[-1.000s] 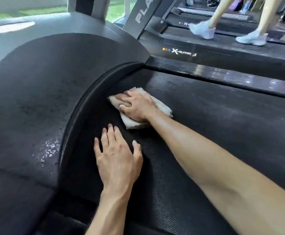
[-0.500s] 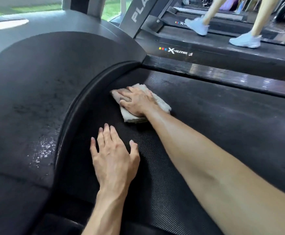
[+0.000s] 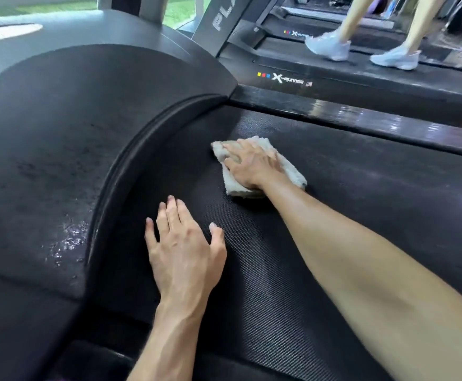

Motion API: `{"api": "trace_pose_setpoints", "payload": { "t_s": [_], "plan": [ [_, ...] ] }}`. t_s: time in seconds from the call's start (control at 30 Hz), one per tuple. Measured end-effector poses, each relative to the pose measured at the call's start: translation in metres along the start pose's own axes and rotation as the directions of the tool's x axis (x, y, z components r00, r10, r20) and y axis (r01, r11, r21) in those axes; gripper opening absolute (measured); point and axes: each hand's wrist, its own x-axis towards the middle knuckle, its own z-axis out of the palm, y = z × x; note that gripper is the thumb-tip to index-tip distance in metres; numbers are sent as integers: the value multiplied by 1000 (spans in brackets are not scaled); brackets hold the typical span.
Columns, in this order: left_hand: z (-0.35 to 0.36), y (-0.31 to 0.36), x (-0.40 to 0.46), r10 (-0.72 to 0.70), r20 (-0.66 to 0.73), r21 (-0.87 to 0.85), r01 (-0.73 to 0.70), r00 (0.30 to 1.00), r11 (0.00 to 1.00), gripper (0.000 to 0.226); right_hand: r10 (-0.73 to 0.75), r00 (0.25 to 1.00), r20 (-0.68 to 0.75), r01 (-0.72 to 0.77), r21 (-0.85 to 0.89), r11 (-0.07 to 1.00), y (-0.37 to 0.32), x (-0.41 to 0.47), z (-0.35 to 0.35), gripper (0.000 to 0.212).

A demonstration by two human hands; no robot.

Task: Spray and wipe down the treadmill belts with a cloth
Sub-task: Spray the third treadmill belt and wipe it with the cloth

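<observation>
- Currently the wiping step is in hand: a folded off-white terry cloth [image 3: 262,171] is pressed flat onto the black textured treadmill belt [image 3: 361,215] by the right hand [image 3: 253,163], fingers spread over it, near the curved motor hood [image 3: 59,133].
- The left hand [image 3: 183,243] is laid flat on the belt, fingers straight, holding nothing.
- Next, firm sweeps across unwiped belt are judged needed.

left hand [image 3: 181,250] flat, fingers straight; right hand [image 3: 253,164] palm down, arm outstretched.

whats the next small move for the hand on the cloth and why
Probably slide the right hand, pressing the folded off-white cloth, toward the shiny side rail. The cloth sits near the curved front edge of the black textured treadmill belt, and the belt beyond it looks unwiped. The left hand rests flat, bracing.
</observation>
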Motion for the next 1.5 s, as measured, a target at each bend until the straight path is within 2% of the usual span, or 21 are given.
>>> {"api": "trace_pose_setpoints", "payload": {
  "t_s": [0.07,0.17,0.23,0.3,0.4,0.47,0.53,0.6,0.7,0.77,0.83,0.9,1.0,1.07,1.17,1.23,1.3,1.37,1.43,1.5],
  "plan": [
    [-2,0,1,-7,12,2,7,1000,1000,84,-15,1000,-8,15,-7,1000,-20,3,1,54],
    [-2,-1,2,2,27,20,-2,1000,1000,79,-145,989,18,145,31,989,-33,-11,4,53],
    [-2,-1,2,7,29,11,-8,1000,1000,79,-245,969,23,244,34,969,-19,-31,3,54],
    [-3,-1,2,6,25,1,-6,1000,1000,79,-301,954,17,300,32,953,7,-50,2,64],
    [-3,1,0,-4,25,-1,4,1000,1000,78,-172,985,15,172,40,984,41,-43,4,78],
    [-4,2,-1,-10,21,4,10,1000,1000,78,-13,1000,22,12,30,999,38,-22,1,71],
    [-4,4,0,-11,26,9,11,1000,1000,79,50,999,-8,-50,4,999,18,-7,-1,59],
    [-5,4,1,-14,33,14,13,999,1000,79,0,999,-35,0,3,1000,-7,-7,-2,53],
    [-6,2,1,-11,31,16,11,999,1000,79,-173,985,11,173,3,985,-15,-27,0,53],
    [-8,2,0,-9,24,8,9,1000,1000,79,-288,958,22,287,40,957,6,-46,-1,63],
    [-8,3,0,-12,26,6,11,1000,1000,79,-319,948,-18,320,74,945,35,-55,-1,75],
    [-7,3,0,-19,30,10,19,999,1000,78,-212,976,-37,215,74,974,57,-44,4,80],
    [-7,5,-2,-21,24,15,20,1000,1000,79,42,999,-5,-41,75,996,47,-14,3,81],
    [-7,4,-1,-14,20,19,13,1000,1000,78,53,999,4,-53,50,997,24,-4,4,73],
    [-5,2,1,-6,20,20,5,1000,1000,79,-111,994,12,111,39,993,7,-20,2,75],
    [-5,1,-1,-3,17,21,3,1000,1000,79,-209,978,26,208,42,977,21,-37,3,76],
    [-5,1,-2,1,19,17,-1,1000,1000,79,-237,971,16,235,76,969,51,-49,4,73],
    [-6,2,-2,-4,17,22,4,1000,1000,78,-168,986,10,167,94,982,79,-47,3,76],
    [-7,4,-2,-13,23,20,12,1000,1000,78,-22,1000,7,21,60,998,88,-33,-2,82],
    [-7,5,-2,-12,23,26,11,1000,1000,79,117,992,50,-118,14,993,72,-18,-6,73]
  ]
}}
